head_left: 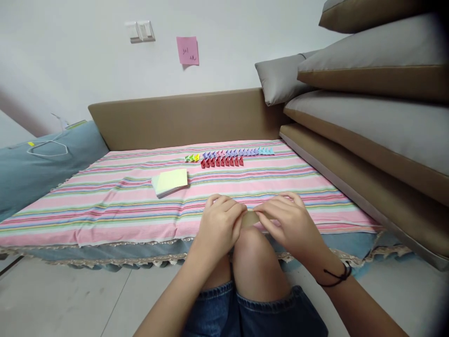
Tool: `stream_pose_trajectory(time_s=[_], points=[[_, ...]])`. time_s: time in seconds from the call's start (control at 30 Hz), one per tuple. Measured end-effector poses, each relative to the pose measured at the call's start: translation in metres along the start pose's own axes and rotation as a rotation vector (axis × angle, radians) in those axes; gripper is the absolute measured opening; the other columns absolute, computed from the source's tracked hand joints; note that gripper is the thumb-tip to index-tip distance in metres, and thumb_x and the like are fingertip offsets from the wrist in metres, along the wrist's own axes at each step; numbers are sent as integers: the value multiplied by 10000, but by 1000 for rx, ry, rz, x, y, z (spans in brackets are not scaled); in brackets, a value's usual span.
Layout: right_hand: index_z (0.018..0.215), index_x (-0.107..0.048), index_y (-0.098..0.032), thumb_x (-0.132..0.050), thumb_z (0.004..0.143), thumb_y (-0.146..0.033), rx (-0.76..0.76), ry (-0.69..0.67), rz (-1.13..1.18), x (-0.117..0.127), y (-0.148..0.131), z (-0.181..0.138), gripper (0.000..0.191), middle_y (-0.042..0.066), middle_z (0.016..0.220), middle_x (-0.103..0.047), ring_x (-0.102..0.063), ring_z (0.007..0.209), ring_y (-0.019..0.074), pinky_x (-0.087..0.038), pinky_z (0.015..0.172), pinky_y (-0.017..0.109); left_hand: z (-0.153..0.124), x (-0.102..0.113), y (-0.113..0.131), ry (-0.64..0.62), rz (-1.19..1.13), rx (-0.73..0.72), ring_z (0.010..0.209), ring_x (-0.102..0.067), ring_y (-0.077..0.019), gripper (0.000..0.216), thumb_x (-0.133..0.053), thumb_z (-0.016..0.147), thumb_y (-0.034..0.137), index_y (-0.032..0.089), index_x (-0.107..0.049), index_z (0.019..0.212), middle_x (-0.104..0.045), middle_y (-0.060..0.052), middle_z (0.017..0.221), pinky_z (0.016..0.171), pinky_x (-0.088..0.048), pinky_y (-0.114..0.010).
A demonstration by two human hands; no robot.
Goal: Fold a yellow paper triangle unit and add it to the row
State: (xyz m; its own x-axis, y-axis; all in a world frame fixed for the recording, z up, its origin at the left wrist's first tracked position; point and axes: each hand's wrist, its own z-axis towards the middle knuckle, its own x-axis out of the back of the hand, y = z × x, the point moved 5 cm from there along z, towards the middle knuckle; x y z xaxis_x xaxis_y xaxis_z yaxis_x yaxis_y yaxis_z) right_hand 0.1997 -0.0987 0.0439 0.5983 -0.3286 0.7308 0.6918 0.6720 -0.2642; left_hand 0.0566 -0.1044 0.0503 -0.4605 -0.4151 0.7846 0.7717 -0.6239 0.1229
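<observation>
Just above my knee, a small sheet of yellowish paper (249, 219) is stretched between my two hands. My left hand (223, 219) pinches its left edge, and my right hand (283, 216) grips the upper right corner with thumb and fingers. Part of the sheet is covered by my fingers, so its folds cannot be made out. Beyond my left hand lies a stack of paper sheets (172, 181) with a pale yellow one on top. Farther back stand a row of red folded paper pieces (222, 162) and a row of purple, pink and blue ones (238, 153).
A striped cloth (115, 206) covers the seat. Stacked grey-brown cushions (372, 112) rise on the right. At the left, a wire hanger (49, 147) lies on a blue armrest (84, 140). A pink note (187, 50) is on the wall.
</observation>
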Motion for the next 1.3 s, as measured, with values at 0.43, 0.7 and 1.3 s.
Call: stream_pose_trajectory(time_s=[0.43, 0.7, 1.3], points=[[1035, -646, -191, -572, 877, -274, -5, 142, -118, 40, 39, -20, 193, 63, 994, -712, -622, 937, 226, -406, 879, 391, -1, 9, -13, 17, 13, 25, 820, -569, -174, 146, -481, 902, 146, 192, -614, 865, -684, -16, 801, 830, -381, -353], [741, -633, -205, -510, 903, -155, -4, -19, -125, -5, 3, -2, 210, -5, 757, -710, -608, 798, 180, -304, 929, 402, 0, -8, -4, -54, -52, -5, 890, -576, -191, 168, -465, 911, 154, 196, -625, 938, -696, -36, 893, 857, -384, -370], [800, -712, -206, -564, 851, -355, -497, 151, 268, 4, 84, -8, 216, 55, 878, -745, -679, 833, 240, -497, 692, 338, 9, 20, -97, 260, -169, 453, 856, -639, -203, 165, -503, 889, 274, 180, -632, 848, -696, -57, 872, 805, -475, -330]])
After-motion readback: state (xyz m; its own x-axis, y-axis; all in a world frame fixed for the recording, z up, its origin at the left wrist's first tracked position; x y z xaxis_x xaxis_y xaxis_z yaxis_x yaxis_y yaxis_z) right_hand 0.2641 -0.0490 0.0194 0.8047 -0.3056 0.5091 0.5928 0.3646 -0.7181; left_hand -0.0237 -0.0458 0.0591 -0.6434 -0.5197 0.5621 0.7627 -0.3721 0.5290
